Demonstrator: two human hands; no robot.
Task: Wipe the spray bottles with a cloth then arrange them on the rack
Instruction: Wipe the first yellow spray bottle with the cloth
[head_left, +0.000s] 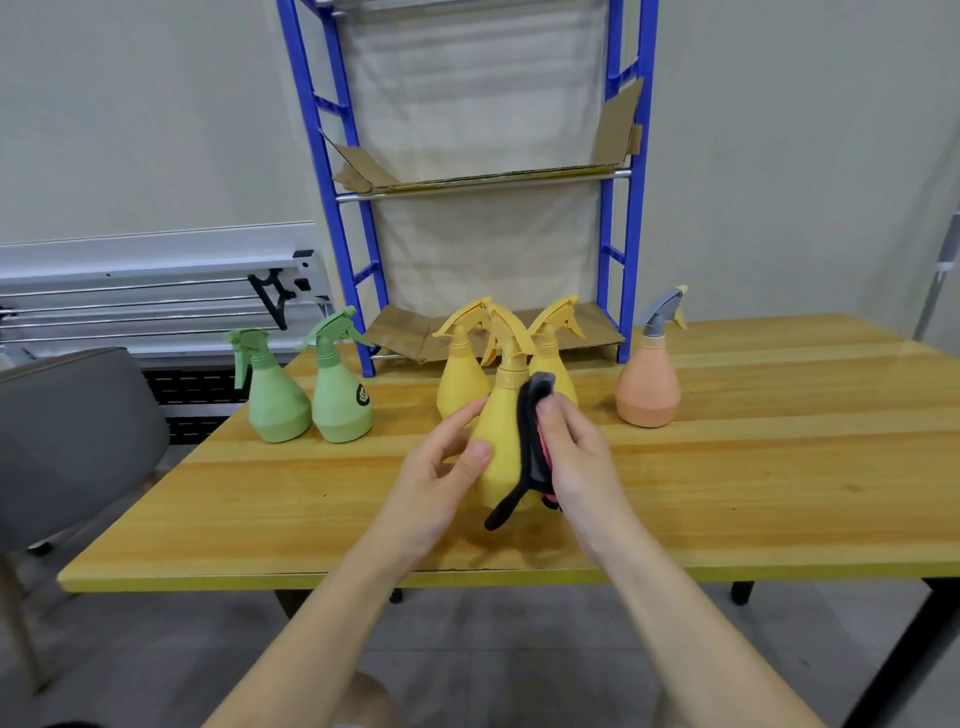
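Note:
My left hand (441, 467) grips a yellow spray bottle (501, 441) by its left side, lifted just above the wooden table (727, 493). A dark cloth with a pink inner side (535, 447) is pressed against the bottle's right side by my right hand (576, 452). Two more yellow bottles (462, 379) (558, 358) stand behind it. At the table's left stand two green bottles (275, 400) (340, 395). An orange bottle with a grey trigger (649, 384) stands to the right. The blue rack (623, 208) rises at the back; its cardboard-lined shelves hold no bottles.
A grey chair (67, 441) stands at the left of the table. A white metal frame (156, 291) runs along the wall behind it. The rack's lowest shelf (415, 332) sits about level with the tabletop.

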